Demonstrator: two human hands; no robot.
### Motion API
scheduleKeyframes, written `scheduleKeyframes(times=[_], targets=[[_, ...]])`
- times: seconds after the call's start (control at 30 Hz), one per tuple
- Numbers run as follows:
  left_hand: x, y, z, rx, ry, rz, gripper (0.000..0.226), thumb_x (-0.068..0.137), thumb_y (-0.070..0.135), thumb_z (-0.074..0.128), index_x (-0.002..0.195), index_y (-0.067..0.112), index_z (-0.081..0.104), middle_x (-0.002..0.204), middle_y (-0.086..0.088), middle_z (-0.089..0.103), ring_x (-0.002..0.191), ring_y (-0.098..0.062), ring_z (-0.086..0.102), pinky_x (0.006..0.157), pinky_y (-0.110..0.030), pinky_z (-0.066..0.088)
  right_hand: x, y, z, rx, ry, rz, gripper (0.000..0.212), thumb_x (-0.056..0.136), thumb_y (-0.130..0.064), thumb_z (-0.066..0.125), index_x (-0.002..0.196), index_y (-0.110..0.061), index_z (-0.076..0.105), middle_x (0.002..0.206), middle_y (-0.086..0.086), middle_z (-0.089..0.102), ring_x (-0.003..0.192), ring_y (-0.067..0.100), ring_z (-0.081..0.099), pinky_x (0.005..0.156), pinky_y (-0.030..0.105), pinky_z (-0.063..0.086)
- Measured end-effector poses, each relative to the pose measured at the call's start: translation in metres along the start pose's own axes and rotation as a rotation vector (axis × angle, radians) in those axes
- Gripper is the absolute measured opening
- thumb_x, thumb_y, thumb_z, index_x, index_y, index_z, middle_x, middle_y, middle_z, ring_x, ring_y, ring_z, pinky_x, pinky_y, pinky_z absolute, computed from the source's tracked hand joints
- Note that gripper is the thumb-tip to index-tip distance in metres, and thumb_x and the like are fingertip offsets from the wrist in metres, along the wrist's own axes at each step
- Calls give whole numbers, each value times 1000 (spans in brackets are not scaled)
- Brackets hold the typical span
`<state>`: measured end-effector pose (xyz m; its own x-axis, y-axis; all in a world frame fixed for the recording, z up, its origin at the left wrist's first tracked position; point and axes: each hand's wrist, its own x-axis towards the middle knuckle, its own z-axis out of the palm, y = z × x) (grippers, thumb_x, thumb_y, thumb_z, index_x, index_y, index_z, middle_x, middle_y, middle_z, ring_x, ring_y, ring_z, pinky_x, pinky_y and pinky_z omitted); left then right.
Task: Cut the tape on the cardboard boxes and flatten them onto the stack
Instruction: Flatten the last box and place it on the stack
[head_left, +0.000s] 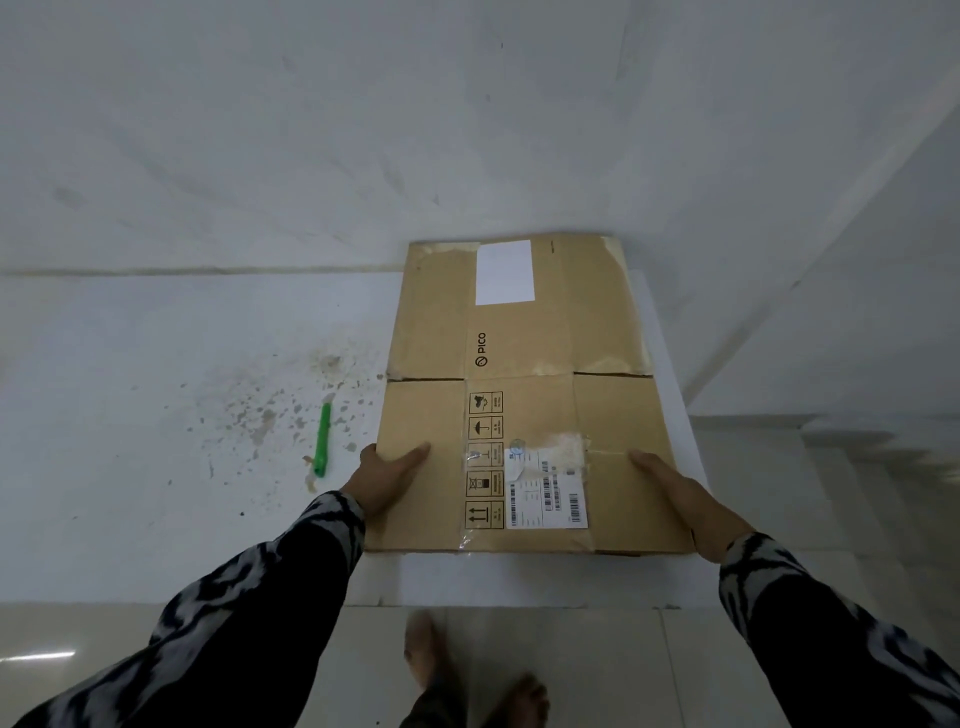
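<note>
On the white surface (208, 322), 1 box (524, 395) lies flat, left hand (387, 480) gripping its edge, right hand (685, 499) pressing with straight fingers; knife (322, 439) idle beside it.

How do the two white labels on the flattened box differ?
The far label is blank white; the near label carries barcodes and fine print. The far label sits near the far edge of the flattened box, away from both hands; the near label lies between the left hand and right hand. The far label looks clean; the near label is partly under wrinkled clear tape. Both are rectangular and stuck flat on the cardboard.
</note>
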<state>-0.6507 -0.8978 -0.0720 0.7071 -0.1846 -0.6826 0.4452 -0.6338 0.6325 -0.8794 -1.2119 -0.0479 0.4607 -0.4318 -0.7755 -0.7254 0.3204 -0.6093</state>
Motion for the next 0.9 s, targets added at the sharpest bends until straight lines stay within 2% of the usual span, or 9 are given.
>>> scheduleKeyframes(times=[0.07,0.17,0.23,0.3,0.37,0.5,0.6,0.7,0.9], targets=[[3,1,-1,72,-3,-34,129,46,81,76,143,5,36,132,-9,57,115,-30,58,101,-44,48,-1,-1,4,17,2,9,68,77,-67,65,120,-16,59,112,8,66,103,28,63,102,45,46],[7,2,-6,188,-39,-47,119,39,85,69,128,7,57,118,-8,67,104,-27,65,97,-43,51,0,-2,8,46,5,28,66,77,-66,66,118,-15,60,113,10,66,103,30,63,103,48,46],[6,6,-7,222,-77,-58,102,52,82,71,122,8,62,113,-8,68,100,-25,65,94,-40,52,0,-4,8,50,6,28,64,78,-65,66,118,-15,60,112,10,66,104,31,63,103,49,46],[1,9,-8,172,-87,-86,78,69,68,76,117,8,62,106,-6,68,93,-22,64,77,-35,51,-1,-5,8,56,15,25,61,80,-63,66,116,-13,61,111,11,67,102,31,63,102,48,47],[-2,7,-10,66,-116,-121,77,61,65,82,111,10,65,98,-4,71,88,-21,66,67,-31,49,-1,-5,7,68,11,29,59,81,-61,66,115,-13,62,111,12,67,102,32,64,101,49,49],[5,3,-19,-66,-215,-140,89,39,69,89,109,17,71,97,-4,77,96,-26,72,90,-45,55,-5,-10,4,90,-26,68,61,78,-62,69,115,-14,63,111,15,69,101,34,66,97,51,52],[3,9,-20,-134,-326,-116,76,59,59,87,118,14,68,103,-8,76,99,-27,72,91,-44,56,-8,-20,0,96,-79,93,60,76,-58,72,117,-15,63,109,16,71,102,35,68,96,52,52],[4,13,-22,-216,-325,-88,55,78,49,75,119,14,67,103,-9,75,98,-28,71,85,-41,57,-7,-26,-4,144,-124,99,62,76,-57,73,121,-16,63,109,15,73,104,34,69,97,51,52],[14,21,-29,-298,-417,-127,58,82,57,66,124,16,64,114,-12,72,106,-30,69,91,-46,55,7,-43,-6,218,-164,98,67,81,-61,66,128,-15,61,116,16,71,107,36,68,97,53,50]])
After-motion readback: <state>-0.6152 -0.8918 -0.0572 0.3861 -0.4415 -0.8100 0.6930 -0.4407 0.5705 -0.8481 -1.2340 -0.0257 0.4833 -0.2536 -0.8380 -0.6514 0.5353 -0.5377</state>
